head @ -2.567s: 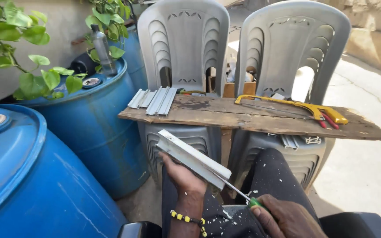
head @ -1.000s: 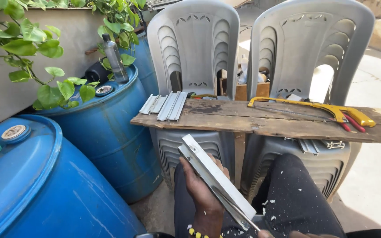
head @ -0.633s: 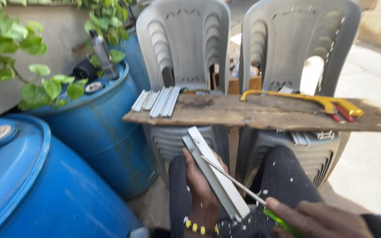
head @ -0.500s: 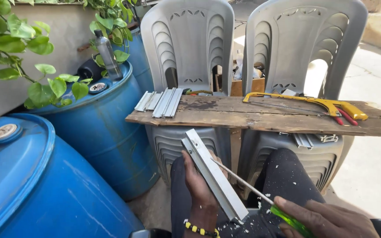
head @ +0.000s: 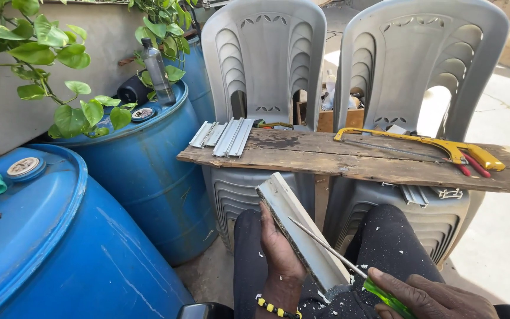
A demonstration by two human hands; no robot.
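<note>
1. Since half a second before, the view had dipped and shifted a little; the right hand (head: 438, 295) had drawn back toward the lower right corner, and the screwdriver (head: 349, 269) lay lower along the strip.
2. Two blue plastic barrels stood at the left: the near barrel (head: 90, 254) filled the lower left corner, and the far barrel (head: 143, 171) stood behind it, touching the left chair.
3. Two grey plastic chairs (head: 261, 65) stood side by side, backs upright, closing off the space ahead of the knees.
4. One weathered wooden plank (head: 355, 162) lay across both seats, just above the person's legs.
5. A leafy green plant (head: 42, 53) hung over the barrels.
6. One yellow hacksaw (head: 414, 145) lay on the plank's right part, red-handled pliers (head: 476, 165) touching its handle end.
7. One bundle of short grey metal channels (head: 222, 136) lay on the plank's left end.
8. The pale metal strip (head: 302, 233) slanted up from the lap, between the knees, below the plank.
9. The left hand (head: 281, 245) was curled around the strip from beneath, fingers pressed against its edge.
10. The right hand was closed around the screwdriver's green handle, its thin shaft resting on the strip.
11. One clear bottle (head: 156, 71) stood on the far barrel.
</note>
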